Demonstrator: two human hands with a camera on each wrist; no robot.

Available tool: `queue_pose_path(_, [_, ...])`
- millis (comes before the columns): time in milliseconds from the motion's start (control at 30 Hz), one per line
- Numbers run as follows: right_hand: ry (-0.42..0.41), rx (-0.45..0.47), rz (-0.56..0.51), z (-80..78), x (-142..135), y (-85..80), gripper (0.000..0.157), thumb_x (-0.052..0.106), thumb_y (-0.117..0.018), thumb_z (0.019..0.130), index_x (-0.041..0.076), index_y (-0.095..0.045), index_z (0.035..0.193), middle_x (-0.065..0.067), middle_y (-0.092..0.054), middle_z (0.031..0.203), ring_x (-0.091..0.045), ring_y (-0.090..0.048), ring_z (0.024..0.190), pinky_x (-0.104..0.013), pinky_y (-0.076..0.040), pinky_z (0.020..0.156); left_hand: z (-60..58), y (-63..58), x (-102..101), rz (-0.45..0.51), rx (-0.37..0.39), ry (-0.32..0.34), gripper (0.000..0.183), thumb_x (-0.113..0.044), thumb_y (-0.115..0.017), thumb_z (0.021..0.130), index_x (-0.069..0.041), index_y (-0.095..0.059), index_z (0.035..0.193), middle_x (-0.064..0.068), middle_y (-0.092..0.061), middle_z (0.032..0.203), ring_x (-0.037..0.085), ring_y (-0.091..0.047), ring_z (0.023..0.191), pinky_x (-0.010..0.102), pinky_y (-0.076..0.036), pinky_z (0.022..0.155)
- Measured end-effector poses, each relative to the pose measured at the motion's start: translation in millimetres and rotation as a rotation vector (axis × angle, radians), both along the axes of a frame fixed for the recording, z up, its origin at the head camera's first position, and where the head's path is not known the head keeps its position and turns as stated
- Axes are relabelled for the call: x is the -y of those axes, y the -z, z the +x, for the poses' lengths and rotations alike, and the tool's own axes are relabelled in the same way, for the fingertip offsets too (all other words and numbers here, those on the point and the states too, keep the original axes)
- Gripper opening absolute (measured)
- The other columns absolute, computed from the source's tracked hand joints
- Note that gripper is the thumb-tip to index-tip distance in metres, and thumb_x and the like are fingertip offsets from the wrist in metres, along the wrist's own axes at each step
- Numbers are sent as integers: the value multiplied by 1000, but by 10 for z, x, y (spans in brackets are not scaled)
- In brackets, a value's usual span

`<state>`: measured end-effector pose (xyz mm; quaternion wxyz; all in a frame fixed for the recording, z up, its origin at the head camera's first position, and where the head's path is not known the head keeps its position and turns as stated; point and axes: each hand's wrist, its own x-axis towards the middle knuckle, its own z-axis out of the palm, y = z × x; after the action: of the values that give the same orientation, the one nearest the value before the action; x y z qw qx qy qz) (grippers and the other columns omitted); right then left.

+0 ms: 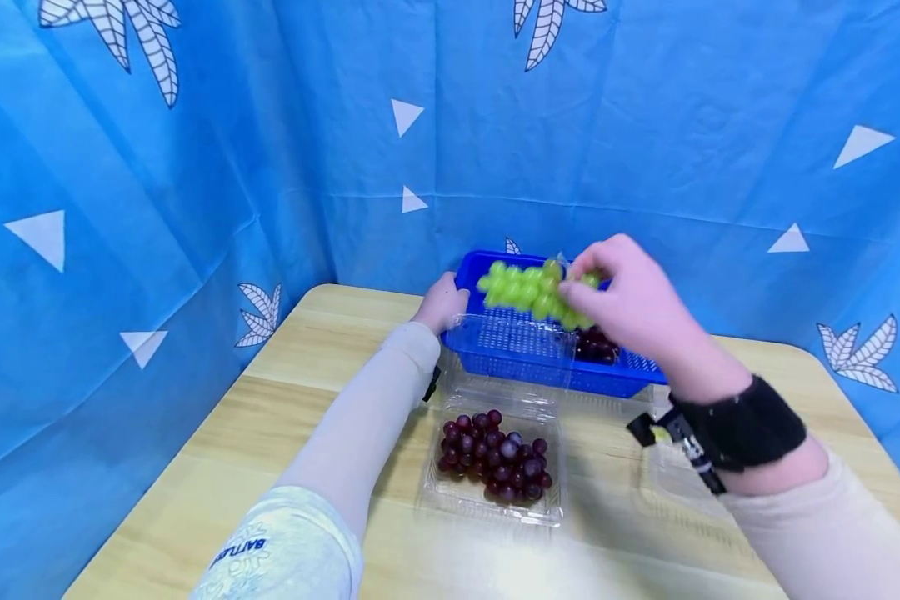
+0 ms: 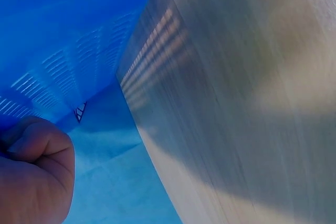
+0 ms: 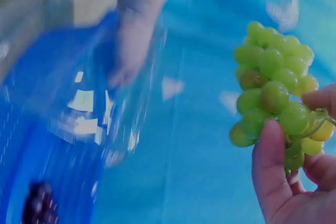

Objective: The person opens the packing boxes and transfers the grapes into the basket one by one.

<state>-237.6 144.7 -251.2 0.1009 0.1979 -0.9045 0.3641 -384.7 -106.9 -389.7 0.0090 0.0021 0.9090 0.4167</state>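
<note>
In the head view my right hand (image 1: 633,296) holds a bunch of green grapes (image 1: 521,287) above a blue plastic basket (image 1: 540,367). The right wrist view shows thumb and fingers pinching the bunch (image 3: 270,77) near its stem. At the basket's left end my left hand (image 1: 442,304) grips the rim; its thumb (image 2: 39,140) is bent against the blue wall in the left wrist view. A dark red bunch of grapes (image 1: 596,346) lies inside the basket on the right, partly behind my right hand.
Nearer me, an open clear clamshell box (image 1: 495,515) holds red grapes (image 1: 495,458), its lid raised against the basket's front. Another clear box (image 1: 675,475) sits partly under my right forearm. A blue curtain (image 1: 495,150) hangs behind the wooden table (image 1: 270,442).
</note>
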Motion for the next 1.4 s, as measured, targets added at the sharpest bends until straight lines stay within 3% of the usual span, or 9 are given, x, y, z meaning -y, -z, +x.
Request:
queue_pose_path(133, [91, 140, -207, -366, -236, 77, 31, 34, -63, 99, 3, -61, 105, -7, -50, 115, -22, -50, 96, -37, -51, 75, 21, 0, -53, 13, -3, 11, 52, -24, -42, 109, 0, -30, 154, 19, -46, 150, 34, -44, 138, 47, -36, 114])
queue_pose_path(267, [119, 299, -415, -678, -356, 360, 28, 27, -56, 102, 0, -50, 105, -6, -47, 119, -21, -51, 106, -38, -59, 81, 34, -4, -99, 2, -19, 16, 52, -23, -43, 109, 1, -31, 154, 20, -45, 150, 35, -43, 138, 47, -36, 114])
queue_pose_path(400, [142, 425, -573, -896, -367, 656, 20, 21, -54, 104, 2, -46, 104, -7, -42, 124, -19, -51, 106, -37, -58, 89, 11, -1, -129, -2, -26, 22, 52, -23, -43, 109, 1, -31, 154, 19, -46, 150, 34, -44, 138, 47, -37, 113])
queue_pose_path(567, [157, 523, -683, -1068, -278, 923, 14, 16, -53, 104, 5, -45, 107, -15, -42, 135, -23, -57, 111, -35, -56, 92, 27, -30, -117, 29, -15, 16, 53, -25, -42, 109, -1, -29, 155, 19, -45, 150, 34, -44, 138, 48, -37, 113])
queue_pose_path(767, [208, 555, -622, -1148, -152, 1148, 15, 15, -54, 103, 3, -46, 108, -18, -44, 133, -27, -59, 110, -36, -57, 88, 59, -35, -82, 53, 9, -17, 51, -26, -41, 110, -3, -31, 155, 17, -48, 148, 32, -46, 136, 50, -38, 112])
queue_pose_path(900, [241, 555, -476, -1131, -107, 1221, 21, 20, -56, 103, 2, -50, 111, -13, -49, 120, -16, -58, 90, -30, -59, 77, 52, -23, -82, 54, 13, -27, 50, -27, -41, 110, -4, -32, 154, 16, -49, 146, 32, -47, 134, 51, -39, 111])
queue_pose_path(1033, [238, 530, -368, -1110, -65, 1271, 24, 21, -58, 102, 0, -53, 112, -12, -53, 116, -16, -57, 85, -28, -59, 71, 33, -9, -81, 57, 29, -22, 51, -28, -40, 110, -5, -30, 154, 16, -48, 147, 32, -47, 135, 52, -38, 112])
queue_pose_path(1267, [111, 477, -283, -1107, -12, 1349, 19, 15, -59, 101, -2, -52, 101, -18, -56, 121, -31, -61, 107, -34, -61, 72, 30, 18, -39, 51, 28, -39, 53, -26, -41, 110, -3, -28, 156, 17, -45, 152, 32, -43, 139, 50, -35, 114])
queue_pose_path(1400, [34, 516, -262, -1122, -1, 1355, 21, 18, -57, 103, -2, -51, 104, -21, -55, 129, -35, -55, 121, -39, -60, 82, 29, 11, -32, 55, 22, -40, 54, -27, -40, 110, -3, -27, 157, 17, -43, 153, 33, -42, 140, 51, -35, 114])
